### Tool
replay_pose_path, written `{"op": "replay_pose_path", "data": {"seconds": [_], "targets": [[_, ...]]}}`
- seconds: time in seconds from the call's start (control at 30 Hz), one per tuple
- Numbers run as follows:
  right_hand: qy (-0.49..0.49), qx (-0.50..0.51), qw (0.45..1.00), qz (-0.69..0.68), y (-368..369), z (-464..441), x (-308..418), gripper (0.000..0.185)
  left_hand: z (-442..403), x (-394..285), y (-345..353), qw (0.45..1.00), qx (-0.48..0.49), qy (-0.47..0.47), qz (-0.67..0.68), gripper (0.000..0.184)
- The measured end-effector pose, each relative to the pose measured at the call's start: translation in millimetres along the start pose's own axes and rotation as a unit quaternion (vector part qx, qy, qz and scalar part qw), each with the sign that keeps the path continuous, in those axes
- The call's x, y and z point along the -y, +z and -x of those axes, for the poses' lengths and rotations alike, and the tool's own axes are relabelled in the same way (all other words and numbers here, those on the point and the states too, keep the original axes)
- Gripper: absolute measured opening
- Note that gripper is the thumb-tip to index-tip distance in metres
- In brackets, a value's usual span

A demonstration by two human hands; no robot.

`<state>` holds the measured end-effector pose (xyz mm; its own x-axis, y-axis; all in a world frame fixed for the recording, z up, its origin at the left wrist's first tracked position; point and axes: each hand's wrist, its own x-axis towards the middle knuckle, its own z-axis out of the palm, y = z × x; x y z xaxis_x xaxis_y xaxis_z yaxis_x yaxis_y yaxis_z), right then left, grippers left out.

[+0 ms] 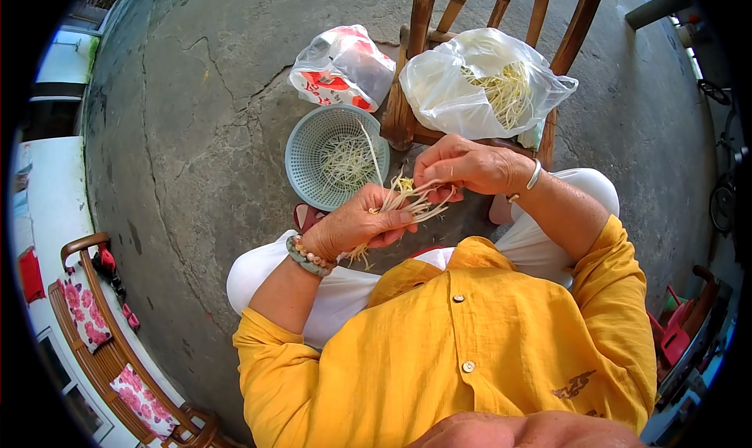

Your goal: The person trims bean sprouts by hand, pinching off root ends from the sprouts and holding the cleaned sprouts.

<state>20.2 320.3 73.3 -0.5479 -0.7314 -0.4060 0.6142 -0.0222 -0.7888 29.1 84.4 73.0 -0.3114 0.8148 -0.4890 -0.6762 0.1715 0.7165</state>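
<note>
My left hand (372, 217) is closed around a bunch of bean sprouts (419, 205), whose pale stems stick out past the fingers and whose thin ends hang below the palm. Just right of it, my right hand (466, 168) pinches at the top of the same bunch with thumb and fingers. Beyond my left hand stands a grey-blue plastic colander (298, 158) with loose sprouts (347, 162) inside. A clear plastic bag (439, 95) full of yellowish sprouts (505, 95) sits open on a wooden chair (397, 107), beyond my right hand.
A white and red plastic bag (345, 68) rests on the cracked concrete floor (196, 127) behind the colander. At the left is a wooden bench (110, 330) with floral cushions (145, 401). A red plastic item (674, 334) lies at the right edge.
</note>
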Motion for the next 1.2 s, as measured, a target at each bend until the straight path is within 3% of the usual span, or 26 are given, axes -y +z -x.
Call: {"op": "replay_pose_path", "data": {"seconds": [0.1,0.2,0.4,0.43,0.57,0.7,0.83,0.97,1.07,1.2], "targets": [[0.015,0.014,0.99,0.142,1.8,0.8,6.8,0.022,-0.7,1.3,0.5,1.0,-0.001,-0.004,-0.002,0.023],[0.004,0.01,0.987,0.162,2.1,0.2,4.5,0.02,0.7,-1.8,2.5,1.0,-0.008,-0.014,0.0,0.022],[-0.158,-0.069,0.929,0.327,6.4,-2.9,-8.5,0.016,-1.0,2.0,1.1,1.0,-0.015,0.003,0.024,0.022],[-0.183,-0.097,0.924,0.322,6.0,-5.8,-14.4,0.014,-2.8,4.0,-0.1,0.999,-0.028,0.009,0.016,0.023],[-0.1,-0.188,0.973,0.087,0.6,-6.6,-14.3,0.012,-1.0,1.4,-1.8,0.999,-0.014,0.028,0.006,0.024],[-0.145,-0.213,0.962,-0.093,-7.3,0.9,-3.0,0.014,-1.0,1.4,-2.8,0.997,-0.055,0.054,0.001,0.024],[-0.15,-0.149,0.969,-0.129,2.7,11.0,10.1,0.012,-5.4,2.8,-3.3,0.987,-0.143,0.077,0.01,0.024],[-0.107,-0.122,0.981,-0.109,10.9,0.8,-5.0,0.018,-9.6,5.4,-5.5,0.977,-0.188,0.094,0.022,0.022],[-0.117,-0.174,0.977,0.045,16.0,-7.5,-8.7,0.015,-11.7,7.0,-3.0,0.975,-0.196,0.099,0.019,0.02],[-0.141,-0.2,0.962,0.123,19.4,-14.8,-12.8,0.014,-11.5,10.5,-3.8,0.978,-0.182,0.107,0.002,0.02]]}}
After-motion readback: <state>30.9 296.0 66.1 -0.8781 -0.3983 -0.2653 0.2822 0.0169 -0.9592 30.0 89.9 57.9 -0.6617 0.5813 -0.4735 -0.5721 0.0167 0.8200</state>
